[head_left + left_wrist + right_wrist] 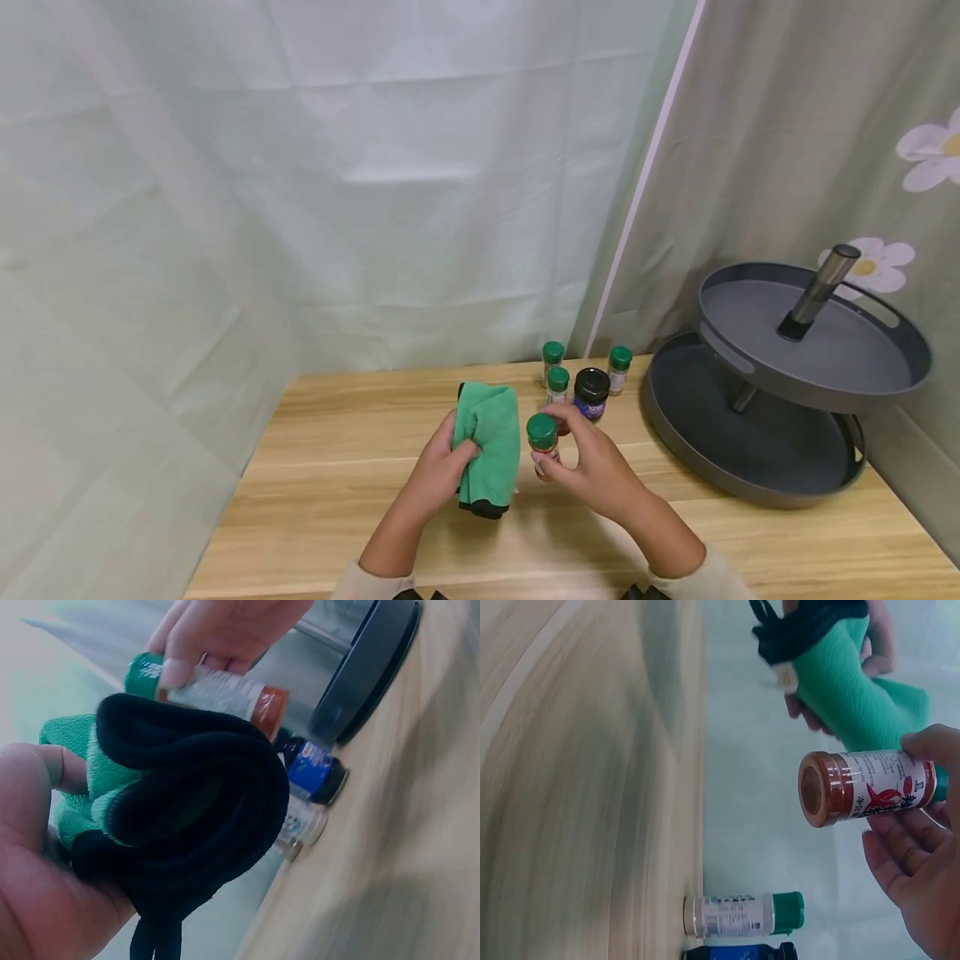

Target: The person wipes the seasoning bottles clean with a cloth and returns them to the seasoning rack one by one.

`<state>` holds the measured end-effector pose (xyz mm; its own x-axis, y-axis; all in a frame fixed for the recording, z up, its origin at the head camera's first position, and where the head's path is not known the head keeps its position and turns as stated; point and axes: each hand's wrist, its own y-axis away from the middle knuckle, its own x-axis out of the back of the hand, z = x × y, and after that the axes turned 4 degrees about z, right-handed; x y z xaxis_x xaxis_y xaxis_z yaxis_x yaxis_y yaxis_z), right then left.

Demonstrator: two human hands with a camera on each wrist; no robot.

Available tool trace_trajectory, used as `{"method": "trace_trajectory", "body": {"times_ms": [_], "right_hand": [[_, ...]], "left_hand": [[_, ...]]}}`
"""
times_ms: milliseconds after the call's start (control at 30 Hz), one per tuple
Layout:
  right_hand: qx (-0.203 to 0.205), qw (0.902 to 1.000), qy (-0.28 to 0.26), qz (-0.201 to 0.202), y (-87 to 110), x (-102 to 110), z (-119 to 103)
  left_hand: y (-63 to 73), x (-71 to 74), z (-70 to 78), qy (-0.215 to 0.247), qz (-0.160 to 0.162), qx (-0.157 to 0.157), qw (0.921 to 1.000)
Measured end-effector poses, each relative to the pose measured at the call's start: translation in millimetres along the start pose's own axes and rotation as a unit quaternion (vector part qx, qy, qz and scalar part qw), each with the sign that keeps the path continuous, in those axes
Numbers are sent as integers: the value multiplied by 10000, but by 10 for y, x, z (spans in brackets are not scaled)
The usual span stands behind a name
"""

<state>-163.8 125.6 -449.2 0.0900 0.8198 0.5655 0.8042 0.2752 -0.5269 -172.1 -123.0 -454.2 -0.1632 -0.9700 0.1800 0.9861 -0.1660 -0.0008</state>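
A folded green cloth with black edging is gripped in my left hand, thumb pressed on its face. Just to its right, my right hand holds a spice jar with a green cap and red-brown contents between thumb and fingers. In the right wrist view the jar's base is off the tabletop and its label shows red peppers. The cloth and the jar are close together; whether they touch I cannot tell. In the left wrist view the cloth's rolled black edge covers part of the jar.
Behind the right hand stand more green-capped jars and a black-lidded jar with a blue label. A dark two-tier round tray occupies the right of the wooden table. Pale curtains hang along the back and left.
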Motion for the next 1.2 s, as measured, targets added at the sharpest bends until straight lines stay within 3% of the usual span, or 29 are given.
{"method": "trace_trajectory", "body": {"times_ms": [333,600,933,1067,1200], "right_hand": [[110,9999,-107,-26,-32,-132,2],[191,9997,-140,12,-33,-203,-21],[-146,9987,-424,241,-13,-223,21],[-181,9982,-495,288,-12,-209,43],[-216,9973,-648,258,-15,-199,63]], "left_hand": [[27,-118,-18,-137,-265,-277,9992],[35,-226,-10,355,-720,-230,9965],[34,-234,5,-156,-164,-55,9997],[46,-211,22,-126,34,-8,9999],[58,-185,47,-9,22,29,10000]]}}
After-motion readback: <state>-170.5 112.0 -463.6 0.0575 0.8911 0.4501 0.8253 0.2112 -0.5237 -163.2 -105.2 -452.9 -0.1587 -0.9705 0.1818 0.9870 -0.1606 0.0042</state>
